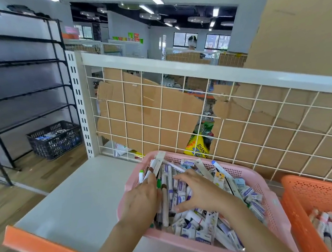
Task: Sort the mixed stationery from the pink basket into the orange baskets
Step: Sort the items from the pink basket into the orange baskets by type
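Your left hand [141, 202] is curled round a bundle of pens [165, 206] at the left end of the pink basket [276, 202]. Their tips fan out above your fingers and their tails hang below your palm. Your right hand [199, 191] is spread and relaxed over the heap, grasping nothing, its fingertips among the small white boxes [192, 230]. The basket is full, so you look early in the sort, gathering 1 kind at a time.

Use the right hand to rake loose pens toward the left one, and feed them in lengthwise so they lie parallel. The bundle is splayed and the lowest pens look loosely held, so don't add many more. Tap the ends square against the basket wall before you lift.

Leave the boxes and the flat ruler-like strips [203, 168] for a later pass.

The orange basket [317, 189] stands just beside the pink one on your right. It holds some pieces already, too blurred to name, so check that they match before you drop the pens in. Carry the bundle low over both rims and lay it down rather than toss it
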`<state>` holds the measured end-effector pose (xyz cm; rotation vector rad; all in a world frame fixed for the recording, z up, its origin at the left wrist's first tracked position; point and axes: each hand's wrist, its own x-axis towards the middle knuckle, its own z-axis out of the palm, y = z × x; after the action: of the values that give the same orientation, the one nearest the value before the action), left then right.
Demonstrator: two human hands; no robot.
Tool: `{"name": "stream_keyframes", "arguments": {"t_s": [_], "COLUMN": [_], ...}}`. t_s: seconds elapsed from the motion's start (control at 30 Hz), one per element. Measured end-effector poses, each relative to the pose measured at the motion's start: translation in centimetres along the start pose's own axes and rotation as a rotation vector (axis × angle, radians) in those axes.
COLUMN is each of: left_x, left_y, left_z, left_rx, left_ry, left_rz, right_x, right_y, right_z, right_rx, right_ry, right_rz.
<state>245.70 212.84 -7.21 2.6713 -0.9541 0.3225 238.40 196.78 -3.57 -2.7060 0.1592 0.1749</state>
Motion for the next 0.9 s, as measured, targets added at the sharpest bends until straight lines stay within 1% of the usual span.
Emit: {"name": "stream_keyframes", "arguments": {"t_s": [0.17,0.33,0.5,0.57,0.73,0.9], "left_x": [-0.1,-0.1,-0.2,-0.3,-0.6,-0.8], "left_y": [0.0,-0.3,-0.2,-0.2,-0.1,-0.2], "left_z": [0.2,0.3,-0.1,-0.3,-0.8,-0.9], "left_rx": [-0.051,-0.066,-0.167,-0.205,-0.252,-0.299], "left_ry": [0.031,0.049,0.089,0.103,0.11,0.114], "left_rz": [-0.005,0.001,-0.028,-0.032,-0.012,0.026], "right_x": [-0.1,-0.2,-0.9,-1.3,-1.9,-1.8], "right_y": [0.0,0.4,0.3,0.2,-0.7,-1.1], "right_z": [0.3,0.6,0.6,0.5,1.4,1.7], "right_rx": [0.076,0.11,0.213,0.186,0.025,-0.033], "right_ry": [0.057,0.274,0.351,0.329,0.149,0.098], "right_rz": [-0.027,-0.04,-0.002,0.004,-0.006,-0.016]}}
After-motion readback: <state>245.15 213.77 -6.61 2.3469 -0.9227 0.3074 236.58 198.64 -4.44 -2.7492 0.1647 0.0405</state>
